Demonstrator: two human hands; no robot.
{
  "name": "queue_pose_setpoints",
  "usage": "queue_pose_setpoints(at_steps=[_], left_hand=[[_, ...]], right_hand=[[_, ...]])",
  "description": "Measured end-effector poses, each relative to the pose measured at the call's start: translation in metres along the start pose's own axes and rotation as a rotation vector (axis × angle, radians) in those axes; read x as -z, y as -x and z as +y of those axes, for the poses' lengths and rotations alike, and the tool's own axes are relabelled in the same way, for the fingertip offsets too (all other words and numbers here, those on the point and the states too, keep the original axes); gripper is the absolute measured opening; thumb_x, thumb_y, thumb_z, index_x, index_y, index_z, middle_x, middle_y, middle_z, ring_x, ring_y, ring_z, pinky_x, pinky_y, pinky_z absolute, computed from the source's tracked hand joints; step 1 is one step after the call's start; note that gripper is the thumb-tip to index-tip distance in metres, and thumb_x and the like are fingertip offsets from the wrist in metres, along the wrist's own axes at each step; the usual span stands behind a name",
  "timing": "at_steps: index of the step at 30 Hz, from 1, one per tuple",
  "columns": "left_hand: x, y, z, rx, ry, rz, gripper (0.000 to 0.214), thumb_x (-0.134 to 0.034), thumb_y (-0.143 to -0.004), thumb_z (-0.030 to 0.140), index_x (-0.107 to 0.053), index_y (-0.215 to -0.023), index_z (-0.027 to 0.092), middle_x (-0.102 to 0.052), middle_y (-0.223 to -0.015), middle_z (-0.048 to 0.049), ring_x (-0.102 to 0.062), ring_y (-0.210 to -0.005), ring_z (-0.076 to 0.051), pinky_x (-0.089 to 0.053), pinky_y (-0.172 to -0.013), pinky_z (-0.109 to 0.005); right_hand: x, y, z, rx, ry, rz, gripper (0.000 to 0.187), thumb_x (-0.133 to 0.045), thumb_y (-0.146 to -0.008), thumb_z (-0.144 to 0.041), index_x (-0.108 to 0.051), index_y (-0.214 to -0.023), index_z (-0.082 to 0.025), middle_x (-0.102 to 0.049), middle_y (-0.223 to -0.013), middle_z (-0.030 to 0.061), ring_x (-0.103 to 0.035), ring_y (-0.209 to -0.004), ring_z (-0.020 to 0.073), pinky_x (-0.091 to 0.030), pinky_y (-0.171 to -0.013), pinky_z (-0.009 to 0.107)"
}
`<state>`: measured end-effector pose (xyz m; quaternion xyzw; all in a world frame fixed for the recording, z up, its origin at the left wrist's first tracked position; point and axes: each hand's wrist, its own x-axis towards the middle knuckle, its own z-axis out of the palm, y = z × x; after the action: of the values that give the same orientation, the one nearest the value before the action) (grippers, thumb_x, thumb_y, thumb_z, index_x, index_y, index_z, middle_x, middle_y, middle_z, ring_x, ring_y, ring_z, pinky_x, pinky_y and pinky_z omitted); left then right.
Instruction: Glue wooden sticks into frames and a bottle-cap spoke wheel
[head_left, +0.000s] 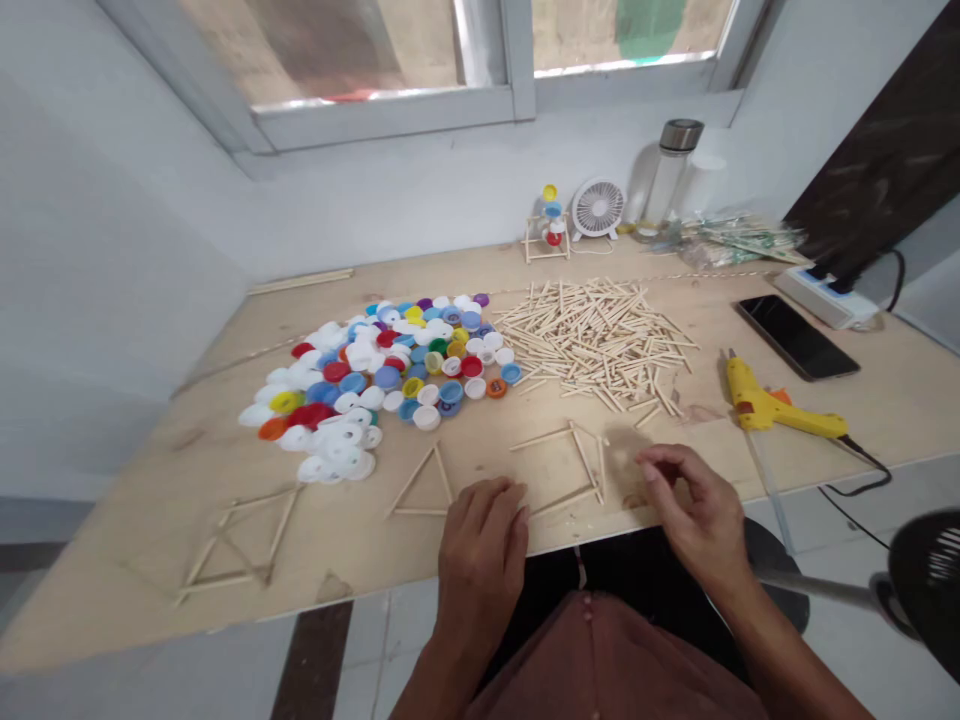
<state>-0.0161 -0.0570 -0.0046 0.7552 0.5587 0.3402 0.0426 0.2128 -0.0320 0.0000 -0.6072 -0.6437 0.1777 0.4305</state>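
My left hand [484,535] rests at the table's front edge, its fingers bent and together at the near end of an open frame of thin wooden sticks [587,465]. The frame's lower stick runs up to my thumb, and the grip is partly hidden. To the right of that frame, my right hand [697,505] has thumb and index finger brought together just above the table; anything between them is too small to make out. Left of my left hand lies a stick triangle [421,485]. Farther left stands another stick frame [236,545].
Bottle caps [390,365] and a heap of short sticks [596,335] cover the table's middle. A yellow glue gun [772,405], its cord, a phone [796,335] and a power strip [829,295] are at the right. Behind stand a cap-and-stick model [551,225], small fan [598,208] and bottle [667,180].
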Motion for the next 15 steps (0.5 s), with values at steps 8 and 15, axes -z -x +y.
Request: queue_pose_setpoints(at_steps=[8,15], left_hand=[[0.000,0.000,0.005,-0.045,0.069,0.009,0.018,-0.049,-0.087,0.009,-0.060,-0.098,0.018,-0.064,-0.096,-0.0076,-0.058,-0.094,-0.020,-0.050,-0.083,-0.034],[0.000,0.006,0.009,-0.037,0.111,-0.028,0.020,-0.050,-0.087,0.007,-0.059,-0.100,0.018,-0.064,-0.096,-0.0070,-0.057,-0.094,-0.019,-0.049,-0.083,-0.034]], right_hand=[[0.041,-0.038,0.024,0.054,0.313,0.011,0.020,-0.049,-0.087,-0.034,-0.059,-0.077,-0.020,-0.063,-0.067,0.0001,-0.054,-0.056,0.0136,-0.041,-0.053,0.024],[0.040,-0.074,0.034,0.403,0.647,-0.273,0.020,-0.045,-0.088,-0.022,-0.065,-0.088,-0.018,-0.067,-0.082,0.0069,-0.062,-0.073,0.0205,-0.042,-0.062,0.029]])
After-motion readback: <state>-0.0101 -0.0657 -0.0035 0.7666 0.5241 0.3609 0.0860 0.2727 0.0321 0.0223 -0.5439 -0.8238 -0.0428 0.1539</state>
